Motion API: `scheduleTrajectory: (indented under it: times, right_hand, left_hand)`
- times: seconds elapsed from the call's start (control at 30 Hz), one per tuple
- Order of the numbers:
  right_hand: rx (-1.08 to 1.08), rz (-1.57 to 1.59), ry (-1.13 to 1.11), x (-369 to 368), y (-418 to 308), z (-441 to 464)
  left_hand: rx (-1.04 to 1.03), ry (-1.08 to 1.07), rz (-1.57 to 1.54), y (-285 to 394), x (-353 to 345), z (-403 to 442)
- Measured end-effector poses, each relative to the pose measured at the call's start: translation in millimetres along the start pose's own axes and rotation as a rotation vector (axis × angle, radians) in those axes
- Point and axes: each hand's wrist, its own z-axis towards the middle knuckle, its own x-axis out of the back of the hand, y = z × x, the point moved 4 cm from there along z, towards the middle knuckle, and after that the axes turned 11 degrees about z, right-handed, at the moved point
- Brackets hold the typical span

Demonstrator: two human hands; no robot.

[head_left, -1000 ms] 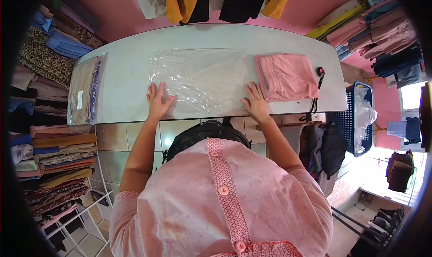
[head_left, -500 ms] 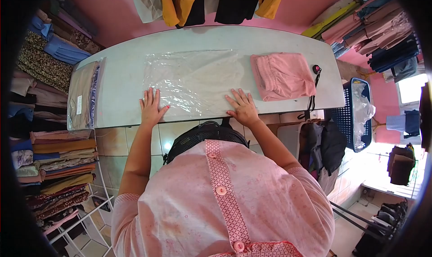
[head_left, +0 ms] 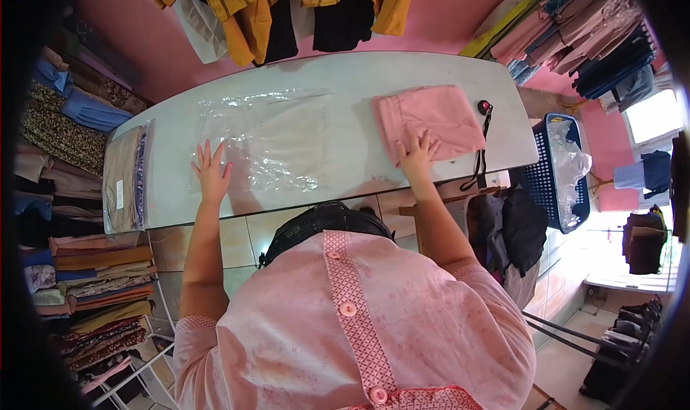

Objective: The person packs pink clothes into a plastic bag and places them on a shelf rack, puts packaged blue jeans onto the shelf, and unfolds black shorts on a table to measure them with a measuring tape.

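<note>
A clear plastic bag (head_left: pixel 269 140) lies flat on the white table (head_left: pixel 345 72). My left hand (head_left: pixel 211 176) is over the bag's left edge with its fingers spread; whether it touches the plastic I cannot tell. On the right, a folded pink garment (head_left: pixel 438 115) with a gathered waistband lies on the tabletop. Fingers apart, my right hand (head_left: pixel 417 157) rests on the front part of this garment. Neither hand grips anything.
Bagged folded clothes (head_left: pixel 123 180) lie at the table's left end. A tape measure (head_left: pixel 484 107) with a black strap sits near the right end. Beyond it stands a blue basket (head_left: pixel 553 173) holding clear plastic. Folded fabrics (head_left: pixel 100 266) fill the left shelf; yellow garments (head_left: pixel 251 22) hang behind.
My right hand has moved from the plastic bag's right side onto the pink garment. My left hand has shifted slightly at the bag's left edge. The camera view has also turned.
</note>
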Motion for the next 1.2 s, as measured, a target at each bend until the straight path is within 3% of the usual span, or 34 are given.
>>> scheduleTrajectory:
  times: [0.17, 0.23, 0.33, 0.43, 0.53, 0.73, 0.8, 0.83, 0.9, 1.0, 1.1, 1.2]
  right_hand:
    - [0.405, 0.157, -0.250, 26, -10, 11]
    - [0.551, 0.219, -0.421, 41, -4, 22]
    - [0.645, 0.235, -0.489, 58, 7, 29]
    - [0.155, 0.424, 0.092, 78, 29, 25]
    - [-0.759, 0.862, -0.081, 50, 79, 15]
    - [-0.717, 0.927, -0.395, 37, 68, 28]
    - [-0.729, 0.930, -0.417, 29, 66, 29]
    - [-0.609, 0.946, -0.327, 24, 69, 31]
    - [-0.376, 0.972, -0.146, 19, 73, 28]
    - [-0.253, 0.608, -0.277, 67, 31, 42]
    - [-0.023, 0.341, -0.451, 62, 21, 49]
    - [-0.130, 0.275, -0.529, 70, 1, 57]
  left_hand:
    - [-0.078, 0.095, -0.413, 90, 18, 28]
    - [-0.106, 0.011, -0.537, 131, 13, 37]
    - [-0.136, -0.145, -0.789, 195, -7, 48]
    - [0.090, -0.491, -1.012, 250, -39, 48]
    - [0.293, -0.587, -1.024, 290, -63, 45]
    - [0.195, -0.889, -0.952, 334, -61, 47]
    - [0.205, -0.777, -0.850, 334, -62, 47]
    - [0.210, -0.722, -0.799, 334, -59, 47]
    - [0.313, -0.716, -0.995, 341, -46, 42]
    - [0.298, -0.588, -1.060, 356, -43, 34]
    - [0.222, -0.506, -0.981, 374, -19, 26]
    - [0.155, -0.425, -0.970, 384, -6, 23]
